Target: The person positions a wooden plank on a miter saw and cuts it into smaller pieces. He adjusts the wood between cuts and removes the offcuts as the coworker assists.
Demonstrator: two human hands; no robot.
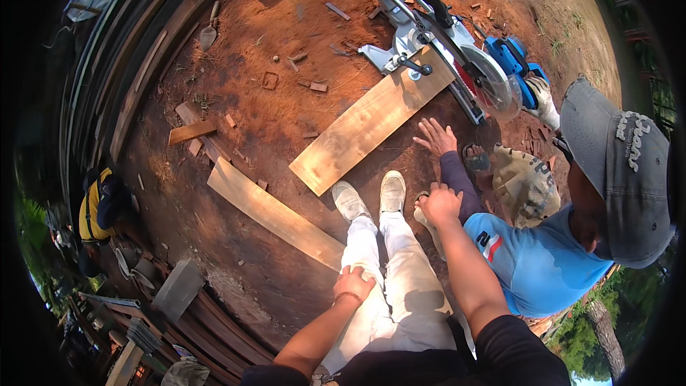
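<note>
My left hand rests on the left leg of my pale trousers, its fingers spread over the cloth. My right hand has bent fingers, beside a co-worker's dark sleeve; whatever lies under them is hidden. Ahead, a wide wooden plank reaches under the clamp of a blue and silver mitre saw. The co-worker's gloved hand holds the saw's handle. Their bare hand is spread out near the plank's right edge. A second board lies left of my shoes.
Long stacked timbers curve along the left side. A trowel and wood offcuts lie on the reddish ground. The co-worker in a grey cap crouches close on my right. Another person in yellow is at the far left.
</note>
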